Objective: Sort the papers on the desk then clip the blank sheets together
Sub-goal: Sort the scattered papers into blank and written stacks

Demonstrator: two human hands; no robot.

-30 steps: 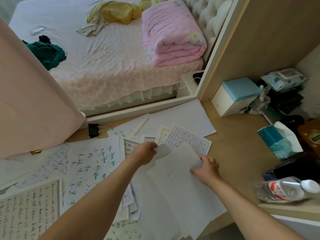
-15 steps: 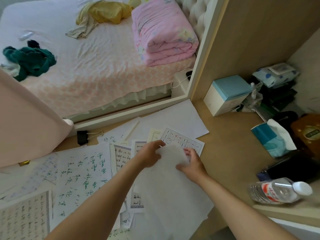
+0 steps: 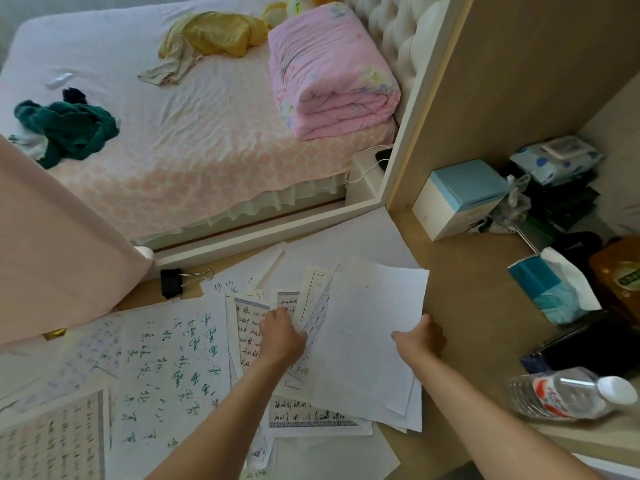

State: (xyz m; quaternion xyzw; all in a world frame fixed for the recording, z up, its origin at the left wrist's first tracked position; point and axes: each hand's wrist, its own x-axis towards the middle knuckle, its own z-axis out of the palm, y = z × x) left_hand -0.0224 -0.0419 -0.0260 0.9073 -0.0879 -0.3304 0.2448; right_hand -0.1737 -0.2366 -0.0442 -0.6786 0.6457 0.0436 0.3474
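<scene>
Several sheets lie scattered on the wooden desk [image 3: 460, 306]. My right hand [image 3: 419, 336] grips the right edge of a small stack of blank white sheets [image 3: 367, 334], lifted and tilted over the pile. My left hand [image 3: 282, 336] rests on the written sheets [image 3: 247, 327] beside the stack, its fingertips hidden under the paper edge. A large sheet with green handwriting [image 3: 169, 362] lies to the left. Another blank sheet [image 3: 360, 237] lies at the back. A black binder clip [image 3: 171, 282] sits near the back edge, left of the papers.
A plastic water bottle [image 3: 568, 393] lies at the right front. A tissue pack [image 3: 550, 289], a blue-lidded box [image 3: 457, 199] and dark items crowd the right corner. A pink chair back [image 3: 52, 244] stands at left. The bed lies beyond the desk.
My right hand has slid the blank sheets to the right and lifted them. My left hand has let go of them and dropped onto the written sheets.
</scene>
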